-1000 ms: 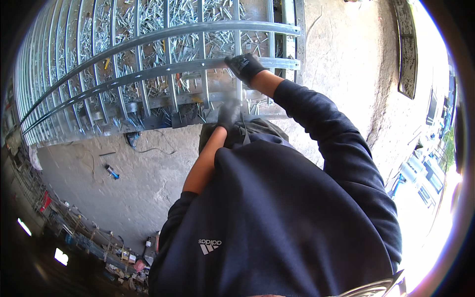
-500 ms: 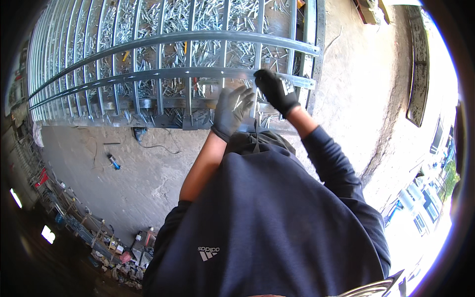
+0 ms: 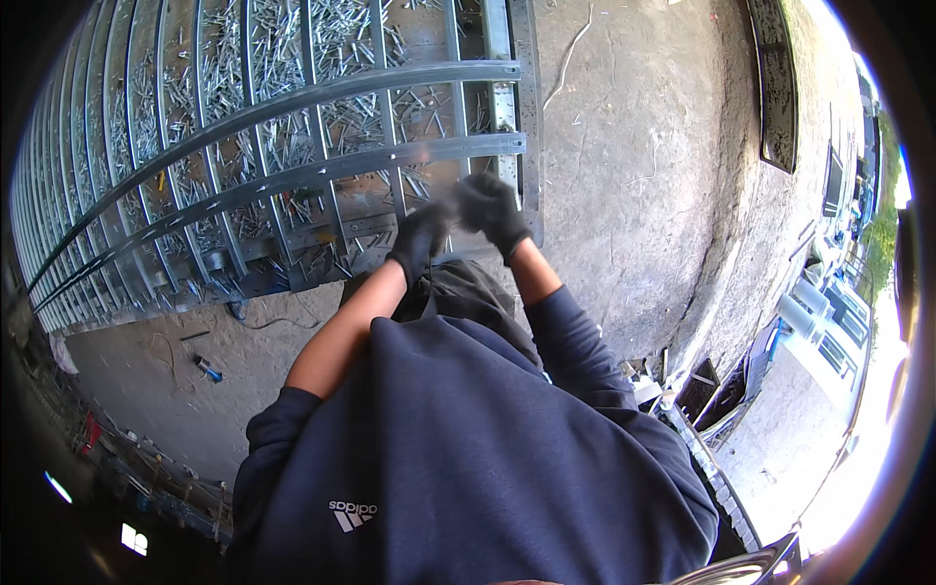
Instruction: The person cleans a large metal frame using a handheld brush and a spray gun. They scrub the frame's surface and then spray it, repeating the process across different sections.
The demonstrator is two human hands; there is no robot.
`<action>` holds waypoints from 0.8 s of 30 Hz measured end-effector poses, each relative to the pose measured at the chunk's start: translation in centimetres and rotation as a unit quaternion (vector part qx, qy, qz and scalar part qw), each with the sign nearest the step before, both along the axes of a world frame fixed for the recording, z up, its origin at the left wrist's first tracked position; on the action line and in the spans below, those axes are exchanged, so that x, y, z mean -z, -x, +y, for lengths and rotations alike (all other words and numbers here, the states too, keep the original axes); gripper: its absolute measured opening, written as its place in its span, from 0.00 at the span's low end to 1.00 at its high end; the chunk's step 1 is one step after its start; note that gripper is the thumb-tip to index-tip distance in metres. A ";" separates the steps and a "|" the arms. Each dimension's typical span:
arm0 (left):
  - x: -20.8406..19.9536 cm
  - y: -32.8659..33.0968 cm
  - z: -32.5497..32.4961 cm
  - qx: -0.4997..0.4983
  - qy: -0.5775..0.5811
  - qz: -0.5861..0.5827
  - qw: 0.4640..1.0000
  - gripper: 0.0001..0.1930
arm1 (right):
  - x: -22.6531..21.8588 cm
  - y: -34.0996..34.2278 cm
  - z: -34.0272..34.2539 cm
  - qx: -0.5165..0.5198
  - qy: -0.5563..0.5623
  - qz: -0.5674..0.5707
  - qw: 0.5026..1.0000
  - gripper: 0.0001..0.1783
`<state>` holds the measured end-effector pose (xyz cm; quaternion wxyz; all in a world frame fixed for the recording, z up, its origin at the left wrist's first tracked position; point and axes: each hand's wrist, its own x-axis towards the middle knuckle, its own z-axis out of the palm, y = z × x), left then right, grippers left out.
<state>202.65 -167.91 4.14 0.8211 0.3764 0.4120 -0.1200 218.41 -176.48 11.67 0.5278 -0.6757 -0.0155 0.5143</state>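
Observation:
My left hand (image 3: 421, 239), in a dark work glove, hovers near the lower edge of a metal frame of crossbars. My right hand (image 3: 494, 211), also gloved, is close beside it to the right, with fingers turned towards the left hand. Motion smears the fingers of both hands, so whether they hold anything cannot be made out. Just beyond the hands runs the nearer long metal rail (image 3: 375, 162). A second long rail (image 3: 390, 79) lies farther off, across the same crossbars. Many short metal pieces (image 3: 278, 49) are scattered beneath the bars.
A blue hand-held power tool (image 3: 208, 369) lies on the concrete floor at the left, with a cable (image 3: 283, 325) nearby. Right of the frame, a pale cord (image 3: 570, 58) crosses the floor. A long dark metal channel (image 3: 777, 93) lies at the far right.
The view has shifted, so the frame sits farther left. My right hand has come off the nearer rail towards me. My left hand's spread fingers have drawn in, and both hands are closer together.

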 end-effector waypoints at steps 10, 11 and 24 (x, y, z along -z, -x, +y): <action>4.0 -2.5 -2.4 0.283 -0.209 0.020 0.936 0.33 | 6.1 -7.7 1.6 -0.301 0.078 -0.485 0.817 0.07; 4.1 -2.5 -2.3 0.280 -0.190 0.015 0.941 0.33 | 5.0 -8.1 2.0 -0.302 0.079 -0.506 0.804 0.08; 3.0 -2.3 -3.2 0.259 -0.239 0.058 0.934 0.32 | -0.6 -6.7 8.1 -0.622 0.081 -0.512 0.587 0.09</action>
